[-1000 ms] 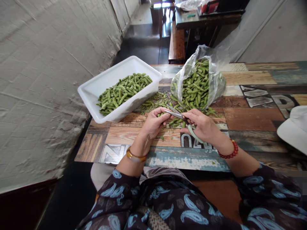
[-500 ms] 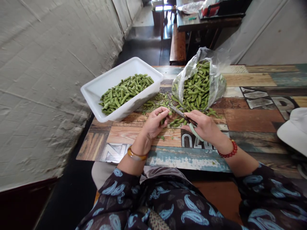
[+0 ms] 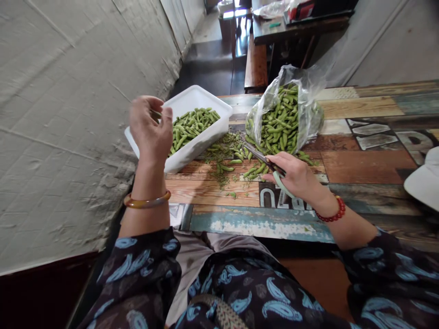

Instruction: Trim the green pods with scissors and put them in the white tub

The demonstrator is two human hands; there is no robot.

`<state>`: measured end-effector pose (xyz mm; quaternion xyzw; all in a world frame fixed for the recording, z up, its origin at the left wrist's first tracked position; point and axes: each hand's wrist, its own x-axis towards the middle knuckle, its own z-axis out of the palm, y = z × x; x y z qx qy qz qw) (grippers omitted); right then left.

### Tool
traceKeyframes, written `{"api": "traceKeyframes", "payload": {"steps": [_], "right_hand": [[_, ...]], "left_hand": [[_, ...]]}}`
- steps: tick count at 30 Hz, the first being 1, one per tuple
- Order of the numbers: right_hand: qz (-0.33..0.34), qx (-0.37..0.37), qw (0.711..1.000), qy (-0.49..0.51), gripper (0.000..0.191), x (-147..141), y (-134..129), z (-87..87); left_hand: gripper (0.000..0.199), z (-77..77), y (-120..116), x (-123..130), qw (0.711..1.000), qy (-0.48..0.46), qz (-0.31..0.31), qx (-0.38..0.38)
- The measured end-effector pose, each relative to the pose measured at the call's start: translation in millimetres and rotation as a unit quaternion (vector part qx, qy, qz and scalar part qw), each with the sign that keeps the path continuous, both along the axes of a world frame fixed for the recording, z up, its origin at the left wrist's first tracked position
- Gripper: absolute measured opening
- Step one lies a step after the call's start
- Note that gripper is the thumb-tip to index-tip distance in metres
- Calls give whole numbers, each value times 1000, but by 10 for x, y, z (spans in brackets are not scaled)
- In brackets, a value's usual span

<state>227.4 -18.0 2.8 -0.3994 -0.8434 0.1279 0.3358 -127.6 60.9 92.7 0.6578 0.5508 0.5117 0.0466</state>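
Observation:
My left hand [image 3: 151,123], partly blurred, is raised over the near left end of a white plastic tub [image 3: 214,132]. Its fingers are curled towards the thumb; a dark greenish bit shows between them, too unclear to name. Green soybean pods [image 3: 195,125] fill part of the tub. Scissors [image 3: 259,155] with pale green handles are in my right hand [image 3: 291,176], fingers wrapped round them. The blades point up and left over the table, towards loose pods [image 3: 255,171]. Behind them a clear plastic bag [image 3: 310,119] gapes, full of more pods.
Stem trimmings [image 3: 221,157] lie scattered between tub and bag on the patchwork wood table [image 3: 363,171]. A white rounded object [image 3: 425,178] is at the right edge. A rough pale wall [image 3: 68,114] runs close along the left. Beyond are a wooden bench [image 3: 255,61] and another table [image 3: 305,27].
My left hand has gone from beside the scissor tips, where it held pods, up and left over the tub. My right hand stays nearly in place with the scissors.

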Motion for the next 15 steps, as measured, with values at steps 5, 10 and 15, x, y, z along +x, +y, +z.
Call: {"api": "traceKeyframes", "payload": {"steps": [5,10,15], "right_hand": [[-18,17,1000,-1,38,40,39,-30],[-12,12,1000,-5,38,40,41,-23],[-20,18,1000,1,38,40,40,-16]], "left_hand": [[15,-164,-156,383,990,135,-29,-12],[13,-624,-355,877,932,265,-171,-180],[26,-818,-339,1140,900,341,-104,-251]]}}
